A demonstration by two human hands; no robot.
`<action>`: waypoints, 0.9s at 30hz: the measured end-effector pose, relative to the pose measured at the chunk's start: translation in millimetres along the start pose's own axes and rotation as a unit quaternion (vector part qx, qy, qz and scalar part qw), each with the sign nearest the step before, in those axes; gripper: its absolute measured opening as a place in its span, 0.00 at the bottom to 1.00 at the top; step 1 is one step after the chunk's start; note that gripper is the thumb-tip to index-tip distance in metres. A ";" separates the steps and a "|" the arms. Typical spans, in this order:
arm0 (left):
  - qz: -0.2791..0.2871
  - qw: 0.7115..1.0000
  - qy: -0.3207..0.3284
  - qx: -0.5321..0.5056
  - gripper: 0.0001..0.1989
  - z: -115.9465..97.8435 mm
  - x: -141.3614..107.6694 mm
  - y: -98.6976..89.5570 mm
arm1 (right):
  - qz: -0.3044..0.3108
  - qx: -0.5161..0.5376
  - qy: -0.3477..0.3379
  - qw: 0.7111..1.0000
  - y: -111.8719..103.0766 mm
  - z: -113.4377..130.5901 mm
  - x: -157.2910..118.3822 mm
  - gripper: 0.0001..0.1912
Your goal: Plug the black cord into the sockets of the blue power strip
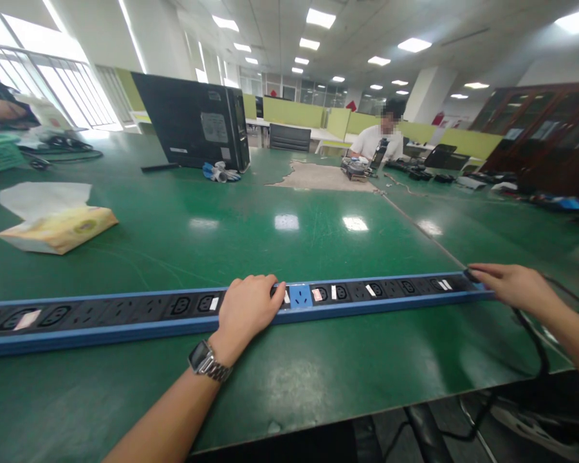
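A long blue power strip [367,301] with black sockets lies across the front of the green table. White and pink stickers mark several of its sockets. My left hand [249,308], with a watch [208,361] on the wrist, is wrapped over the strip just left of a blue socket [300,296]. At the strip's right end, my right hand [518,287] pinches a small black piece [471,275], whose exact kind I cannot make out. Below that hand hangs a thick black cable [535,341], curving down past the table edge.
A tissue pack [58,225] lies on the left. Farther back stand a black computer case [197,122] and crumpled gloves [220,172]. A person [379,138] works across the table beside electronic parts [359,168]. Another person's arm [2,110] shows near a green basket [0,154].
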State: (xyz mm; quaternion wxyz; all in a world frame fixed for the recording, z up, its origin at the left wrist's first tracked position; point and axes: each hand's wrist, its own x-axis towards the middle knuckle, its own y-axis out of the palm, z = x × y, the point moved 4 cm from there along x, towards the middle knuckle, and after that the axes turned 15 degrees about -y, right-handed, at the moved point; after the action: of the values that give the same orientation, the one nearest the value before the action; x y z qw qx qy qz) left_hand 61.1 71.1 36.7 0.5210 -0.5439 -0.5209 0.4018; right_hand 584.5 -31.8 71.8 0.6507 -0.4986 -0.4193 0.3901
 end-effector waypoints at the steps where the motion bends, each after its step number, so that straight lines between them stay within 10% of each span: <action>1: 0.001 1.000 -0.001 -0.001 0.24 -0.3 -0.1 -0.3 | -0.045 -0.019 -0.010 0.999 -9.0 8.0 -1.0 0.24; 9: -0.004 1.000 -0.001 0.003 0.24 0.4 -0.3 -0.2 | 0.077 0.090 -0.165 0.979 18.8 105.7 -13.2 0.27; 27: -0.002 1.000 -0.006 0.003 0.23 -0.5 -0.6 -0.9 | 0.072 0.029 -0.222 0.972 30.9 110.2 -0.2 0.18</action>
State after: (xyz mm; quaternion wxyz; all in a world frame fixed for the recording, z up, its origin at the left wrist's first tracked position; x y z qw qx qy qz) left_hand 61.3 70.4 37.5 0.5205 -0.5390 -0.5237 0.4054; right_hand 478.7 9.6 58.2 0.5256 -0.4094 -0.5052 0.5486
